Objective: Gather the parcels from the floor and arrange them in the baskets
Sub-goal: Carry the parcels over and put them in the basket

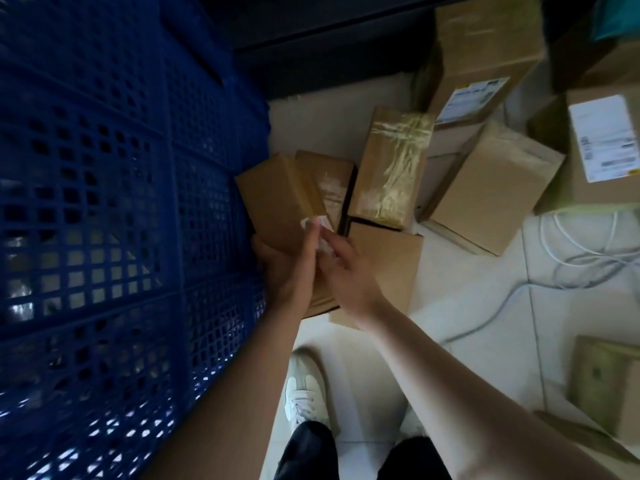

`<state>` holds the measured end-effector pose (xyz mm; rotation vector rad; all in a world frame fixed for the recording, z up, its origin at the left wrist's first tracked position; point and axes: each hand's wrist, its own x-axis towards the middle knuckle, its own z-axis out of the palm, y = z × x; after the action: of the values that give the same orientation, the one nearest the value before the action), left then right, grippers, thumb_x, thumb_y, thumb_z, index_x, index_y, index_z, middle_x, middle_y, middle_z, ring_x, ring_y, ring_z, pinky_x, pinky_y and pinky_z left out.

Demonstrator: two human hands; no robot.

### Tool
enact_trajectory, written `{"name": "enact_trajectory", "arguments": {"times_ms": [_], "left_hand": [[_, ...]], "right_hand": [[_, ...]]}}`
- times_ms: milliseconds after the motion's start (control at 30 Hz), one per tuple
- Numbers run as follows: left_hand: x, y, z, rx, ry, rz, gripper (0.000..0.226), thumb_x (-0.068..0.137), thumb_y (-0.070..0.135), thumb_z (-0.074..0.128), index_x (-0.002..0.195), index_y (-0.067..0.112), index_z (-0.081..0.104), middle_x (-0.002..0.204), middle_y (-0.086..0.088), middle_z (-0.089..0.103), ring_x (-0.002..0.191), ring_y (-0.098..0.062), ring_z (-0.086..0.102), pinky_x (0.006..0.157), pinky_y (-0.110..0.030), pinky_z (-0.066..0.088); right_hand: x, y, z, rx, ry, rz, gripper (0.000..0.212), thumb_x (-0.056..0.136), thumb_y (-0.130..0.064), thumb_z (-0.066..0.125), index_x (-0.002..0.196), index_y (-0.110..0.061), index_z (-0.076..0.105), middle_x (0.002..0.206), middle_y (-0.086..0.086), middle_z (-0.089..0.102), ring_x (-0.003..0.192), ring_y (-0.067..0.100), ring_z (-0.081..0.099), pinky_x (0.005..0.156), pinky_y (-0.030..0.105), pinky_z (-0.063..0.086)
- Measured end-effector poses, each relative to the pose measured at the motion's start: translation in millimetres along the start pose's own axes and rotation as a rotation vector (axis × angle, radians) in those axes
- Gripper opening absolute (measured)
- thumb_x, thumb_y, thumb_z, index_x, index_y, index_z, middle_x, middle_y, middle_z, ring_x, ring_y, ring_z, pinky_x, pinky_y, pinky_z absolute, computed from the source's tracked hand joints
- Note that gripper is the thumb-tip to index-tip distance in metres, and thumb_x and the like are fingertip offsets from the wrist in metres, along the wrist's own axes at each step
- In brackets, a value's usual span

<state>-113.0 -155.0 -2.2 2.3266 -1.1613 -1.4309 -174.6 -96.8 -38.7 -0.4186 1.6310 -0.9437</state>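
While left hand curls round the near end of the small parcel, just beside the blue basket at left, right hand laying straight fingers on its label, box looks light, stiff: grip opposite faces.

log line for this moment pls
left hand grips small parcel | right hand touches its label | beside blue basket

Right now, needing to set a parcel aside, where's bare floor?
Bare tile lies between the flat parcel and white cable, and a smaller patch between blue basket and taped parcel. Around the held parcel it is crowded.
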Motion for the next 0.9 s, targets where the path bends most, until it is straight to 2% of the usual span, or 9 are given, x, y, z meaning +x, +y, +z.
{"name": "enact_trajectory", "arguments": {"times_ms": [133,200,333,400,500,600,667,800,900], "left_hand": [[0.7,5.6,-4.9,0.057,0.027,0.012,0.106,0.073,0.046,0.079,0.151,0.032,0.008,0.144,-0.013,0.039,0.119,-0.035,0.051,0.091,-0.040,0.047],[-1.3,7.5,-8.3,0.025,-0.020,0.040,0.098,0.078,0.044,0.076,0.152,0.029,0.014,0.140,-0.009,0.049,0.116,-0.031,0.056,0.090,-0.037,0.047],[-8.6,17.4,-19.1,-0.068,-0.163,0.072,0.046,0.088,0.042,0.065,0.131,0.027,0.057,0.111,-0.001,0.072,0.086,-0.013,0.069,0.067,-0.026,0.052],[-9.0,16.2,-23.0,-0.122,-0.251,0.022,0.034,0.090,0.044,0.061,0.116,0.024,0.069,0.102,-0.004,0.075,0.087,-0.018,0.073,0.071,-0.032,0.057],[-16.4,9.5,-17.9,-0.142,-0.361,-0.022,0.032,0.090,0.045,0.060,0.107,0.021,0.072,0.100,-0.006,0.076,0.095,-0.026,0.072,0.086,-0.043,0.057],[-21.2,-2.2,-5.2,-0.114,-0.345,0.026,0.019,0.094,0.031,0.055,0.090,0.020,0.070,0.083,0.001,0.075,0.082,-0.024,0.070,0.074,-0.036,0.054],[-22.1,-11.2,0.8,-0.084,-0.321,0.073,0.020,0.093,0.020,0.052,0.079,0.019,0.066,0.070,0.005,0.068,0.076,-0.021,0.062,0.067,-0.031,0.044],[-24.2,-22.8,7.3,-0.029,-0.339,0.123,0.027,0.094,0.012,0.049,0.089,0.028,0.070,0.090,0.001,0.068,0.086,-0.019,0.061,0.073,-0.030,0.045],[-22.1,-29.2,9.5,-0.008,-0.323,0.158,0.033,0.095,0.010,0.049,0.115,0.031,0.066,0.109,-0.001,0.068,0.099,-0.019,0.063,0.078,-0.029,0.049]], "right_hand": [[-5.3,-3.6,-8.6,0.225,0.064,0.067,0.038,0.090,-0.013,0.044,0.095,-0.037,0.073,0.119,0.003,0.063,0.112,0.023,0.060,0.091,0.036,0.046],[-6.4,-7.6,-26.1,0.339,0.162,0.114,0.039,0.096,-0.006,0.044,0.095,-0.033,0.071,0.108,0.004,0.069,0.099,0.022,0.065,0.077,0.030,0.049],[-4.5,-15.9,-69.8,0.264,0.368,0.135,0.028,0.098,-0.021,0.046,0.122,-0.027,0.057,0.103,-0.007,0.066,0.094,0.013,0.063,0.078,0.028,0.047],[-2.6,-13.1,-86.2,0.269,0.371,0.171,0.028,0.099,-0.034,0.045,0.121,-0.025,0.060,0.104,-0.005,0.066,0.094,0.017,0.063,0.081,0.031,0.048],[-11.6,-10.0,-91.4,0.343,0.303,0.187,0.038,0.103,-0.045,0.036,0.108,-0.019,0.063,0.094,0.000,0.070,0.080,0.011,0.065,0.070,0.023,0.052],[-19.8,7.5,-86.6,0.341,0.348,0.169,0.053,0.097,-0.058,0.033,0.116,-0.015,0.058,0.099,0.000,0.067,0.089,0.013,0.064,0.079,0.032,0.048],[-27.1,16.6,-83.3,0.353,0.368,0.183,0.061,0.094,-0.064,0.033,0.118,-0.012,0.052,0.094,-0.001,0.063,0.081,0.010,0.062,0.072,0.030,0.046],[-41.0,34.2,-81.9,0.382,0.359,0.237,0.063,0.093,-0.067,0.038,0.122,-0.012,0.048,0.104,0.005,0.068,0.092,0.017,0.068,0.079,0.036,0.054],[-49.1,41.6,-76.8,0.402,0.365,0.236,0.055,0.096,-0.061,0.042,0.125,-0.015,0.047,0.107,0.007,0.068,0.095,0.019,0.070,0.080,0.035,0.055]]}}
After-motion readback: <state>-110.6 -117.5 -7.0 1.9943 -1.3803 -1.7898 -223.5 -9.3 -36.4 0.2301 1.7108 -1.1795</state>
